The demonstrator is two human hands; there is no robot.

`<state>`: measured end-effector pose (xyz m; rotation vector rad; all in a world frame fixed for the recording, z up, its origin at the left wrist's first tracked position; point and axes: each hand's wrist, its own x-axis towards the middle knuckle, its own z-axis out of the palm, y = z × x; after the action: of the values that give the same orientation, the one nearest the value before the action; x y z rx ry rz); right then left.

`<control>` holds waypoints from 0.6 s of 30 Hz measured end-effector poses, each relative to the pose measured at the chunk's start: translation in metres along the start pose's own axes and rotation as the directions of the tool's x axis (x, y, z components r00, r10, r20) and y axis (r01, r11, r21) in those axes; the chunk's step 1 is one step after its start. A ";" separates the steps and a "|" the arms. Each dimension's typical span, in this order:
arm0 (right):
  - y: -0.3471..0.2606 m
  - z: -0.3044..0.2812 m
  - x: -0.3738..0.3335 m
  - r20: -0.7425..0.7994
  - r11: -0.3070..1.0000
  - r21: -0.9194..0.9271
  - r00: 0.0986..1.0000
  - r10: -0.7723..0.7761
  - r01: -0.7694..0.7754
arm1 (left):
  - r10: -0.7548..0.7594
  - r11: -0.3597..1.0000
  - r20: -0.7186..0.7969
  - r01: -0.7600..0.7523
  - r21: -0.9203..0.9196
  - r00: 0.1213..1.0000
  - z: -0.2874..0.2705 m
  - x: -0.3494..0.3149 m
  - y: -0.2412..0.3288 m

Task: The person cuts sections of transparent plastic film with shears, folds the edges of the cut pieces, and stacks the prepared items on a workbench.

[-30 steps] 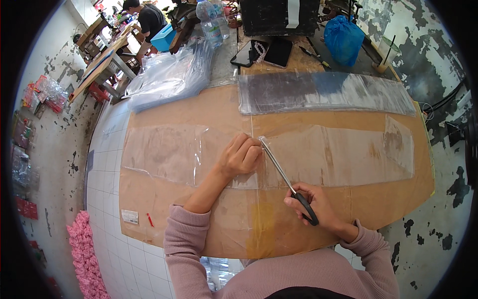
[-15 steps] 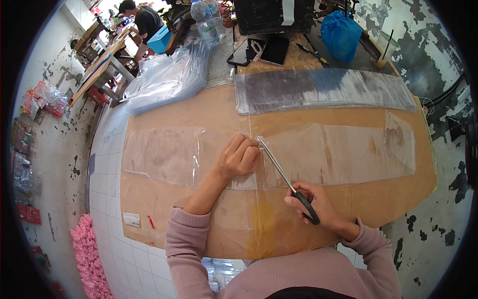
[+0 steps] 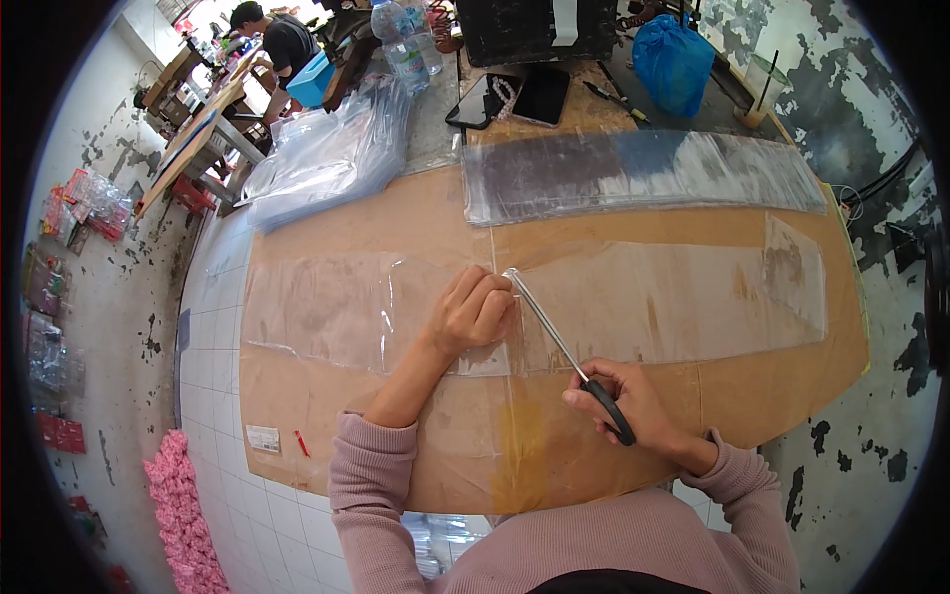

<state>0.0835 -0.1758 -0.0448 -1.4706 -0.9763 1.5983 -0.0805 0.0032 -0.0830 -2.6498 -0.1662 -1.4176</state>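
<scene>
A long clear plastic sheet [image 3: 614, 307] lies flat across the brown cardboard-covered table [image 3: 792, 386]. My left hand [image 3: 475, 309] is closed, its fingers pinching a gathered bit of the plastic near the sheet's middle. In my right hand [image 3: 628, 401] I hold a pair of scissors [image 3: 554, 337] by the black handle. Their slim metal blades slant up to the left, with the tips right at the fingers of my left hand, touching the plastic there. Whether the blades are fully together at the tip is too small to tell.
Behind the sheet lies a stack of clear plastic sheets [image 3: 643, 178]; more plastic bags [image 3: 327, 158] are heaped at the back left. Phones [image 3: 540, 96], bottles [image 3: 401, 49], a blue bag [image 3: 673, 64] and a drink cup [image 3: 757, 94] stand farther back. A person [image 3: 282, 45] works at the far left.
The view has shifted very slightly. Both hands, the scissors and the plastic sheet keep nearly the same places.
</scene>
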 end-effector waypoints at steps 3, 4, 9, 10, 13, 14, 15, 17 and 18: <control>0.001 0.002 -0.001 -0.002 1.000 0.002 1.000 0.008 -0.008 | -0.004 1.000 0.000 0.004 -0.002 1.000 0.000 -0.001 0.000; -0.001 0.002 -0.001 -0.007 1.000 -0.010 1.000 0.004 -0.005 | -0.004 1.000 0.001 0.004 -0.003 1.000 0.000 -0.001 0.001; 0.001 0.003 0.000 -0.023 1.000 -0.025 1.000 -0.003 0.003 | -0.014 1.000 0.015 0.013 0.027 1.000 0.000 -0.002 0.000; 0.000 0.003 0.000 -0.016 1.000 -0.012 1.000 0.001 -0.001 | -0.013 1.000 0.017 0.013 0.026 1.000 -0.001 -0.002 0.000; 0.000 0.002 0.000 -0.017 1.000 -0.003 1.000 0.003 -0.003 | -0.002 1.000 0.011 0.001 0.017 1.000 0.000 0.001 -0.001; 0.001 0.002 0.000 -0.018 1.000 -0.009 1.000 0.001 -0.001 | -0.003 1.000 0.010 0.003 0.023 1.000 0.000 0.000 -0.001; 0.001 0.002 0.000 -0.019 1.000 -0.006 1.000 0.000 0.000 | -0.004 1.000 0.008 0.004 0.029 1.000 0.001 -0.001 -0.001; 0.001 0.001 -0.001 -0.020 1.000 -0.022 1.000 0.001 -0.002 | -0.004 1.000 0.008 0.003 0.030 1.000 0.001 0.000 -0.001; 0.000 0.001 -0.002 -0.023 1.000 -0.021 1.000 -0.001 0.001 | -0.006 1.000 0.007 0.005 0.031 1.000 0.001 0.000 -0.001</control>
<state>0.0822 -0.1778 -0.0442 -1.4993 -0.9832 1.5710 -0.0793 0.0043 -0.0835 -2.6318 -0.1944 -1.3965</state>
